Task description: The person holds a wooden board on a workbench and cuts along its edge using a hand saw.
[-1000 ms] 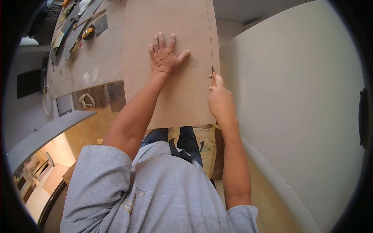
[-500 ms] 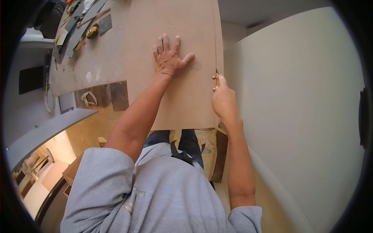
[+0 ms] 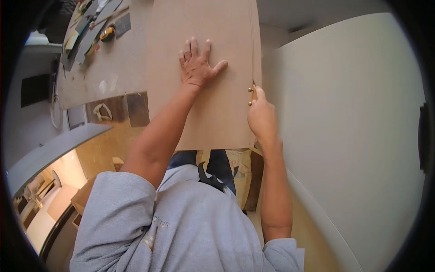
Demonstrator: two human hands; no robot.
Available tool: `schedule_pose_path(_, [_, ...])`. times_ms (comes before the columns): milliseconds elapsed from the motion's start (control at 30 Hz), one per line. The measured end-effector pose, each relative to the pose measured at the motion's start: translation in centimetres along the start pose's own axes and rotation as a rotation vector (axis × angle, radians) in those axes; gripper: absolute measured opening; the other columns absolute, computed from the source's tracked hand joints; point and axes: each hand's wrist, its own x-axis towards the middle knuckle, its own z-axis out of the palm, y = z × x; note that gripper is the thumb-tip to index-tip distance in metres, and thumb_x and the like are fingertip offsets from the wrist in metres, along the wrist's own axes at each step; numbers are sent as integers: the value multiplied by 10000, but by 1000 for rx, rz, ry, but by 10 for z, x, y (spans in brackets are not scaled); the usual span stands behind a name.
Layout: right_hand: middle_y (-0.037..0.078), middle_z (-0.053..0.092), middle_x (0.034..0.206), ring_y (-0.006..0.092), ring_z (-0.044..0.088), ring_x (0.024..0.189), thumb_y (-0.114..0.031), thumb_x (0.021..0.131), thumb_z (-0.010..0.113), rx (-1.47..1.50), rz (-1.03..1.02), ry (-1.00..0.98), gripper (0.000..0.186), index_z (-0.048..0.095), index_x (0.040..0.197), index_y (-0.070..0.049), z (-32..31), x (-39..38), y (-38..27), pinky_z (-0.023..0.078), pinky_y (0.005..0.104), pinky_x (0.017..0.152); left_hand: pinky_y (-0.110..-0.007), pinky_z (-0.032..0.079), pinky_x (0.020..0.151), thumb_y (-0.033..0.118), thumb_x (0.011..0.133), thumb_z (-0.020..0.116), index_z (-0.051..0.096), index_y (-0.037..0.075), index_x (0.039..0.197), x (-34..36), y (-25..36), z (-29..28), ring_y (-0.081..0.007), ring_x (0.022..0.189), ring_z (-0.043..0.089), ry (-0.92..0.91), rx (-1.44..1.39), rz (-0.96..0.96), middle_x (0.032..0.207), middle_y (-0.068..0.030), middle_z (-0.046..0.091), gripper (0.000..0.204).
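Observation:
My left hand (image 3: 198, 68) lies flat with spread fingers on a large pale brown board (image 3: 204, 118). At the board's right edge, my right hand (image 3: 262, 115) is closed around a small cutting tool (image 3: 253, 94) with an orange-brown handle, two round brass knobs and a dark thin tip on the board. A thin straight line runs lengthwise close to that edge, above the tool. The tool's lower part is hidden in my fingers.
Left of the board, a worktable (image 3: 113, 68) bears a yellow-black tape measure (image 3: 107, 34), dark strips and scraps. A large pale panel (image 3: 349, 113) stands close on my right. A grey panel (image 3: 59, 149) and lit shelving are low on the left.
The view has shifted slightly, moving board and hands a little rightward in the picture. Against the board, my left hand stays put and the tool shows little movement.

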Motion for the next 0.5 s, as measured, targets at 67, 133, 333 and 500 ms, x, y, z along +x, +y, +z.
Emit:
schedule_pose_path(67, [339, 705, 1155, 532, 677, 1066, -147, 1096, 452, -86, 22, -26, 486, 427, 1577, -80, -8, -3, -4, 531, 600, 906, -558, 110, 1306, 832, 890, 560, 408, 206, 1664, -10, 0, 5, -398, 1638, 160, -34, -41, -28, 1752, -233, 235, 1008])
schedule_pose_path(133, [333, 690, 1232, 548, 640, 1129, -174, 1105, 445, 123, 173, -162, 473, 448, 1570, -86, -27, -31, -25, 515, 582, 947, -555, 109, 1306, 831, 889, 561, 408, 206, 1664, -16, -9, 5, -396, 1639, 158, -35, -24, -42, 1753, -231, 236, 1008])
schedule_pose_path(333, [310, 711, 1235, 510, 682, 1123, -119, 1096, 435, 85, 86, -33, 535, 392, 1630, -107, -13, -197, 31, 536, 570, 938, -547, 111, 1308, 827, 888, 568, 405, 208, 1667, -6, -14, -8, -391, 1643, 154, -37, -33, -61, 1758, -220, 235, 1008])
schedule_pose_path(500, [334, 716, 1159, 539, 680, 1069, -154, 1110, 446, 29, 36, -47, 444, 456, 1548, -75, 13, -39, 5, 534, 612, 893, -547, 119, 1307, 812, 895, 571, 406, 209, 1666, -12, -13, -7, -387, 1640, 165, -7, -3, -51, 1759, -217, 235, 993])
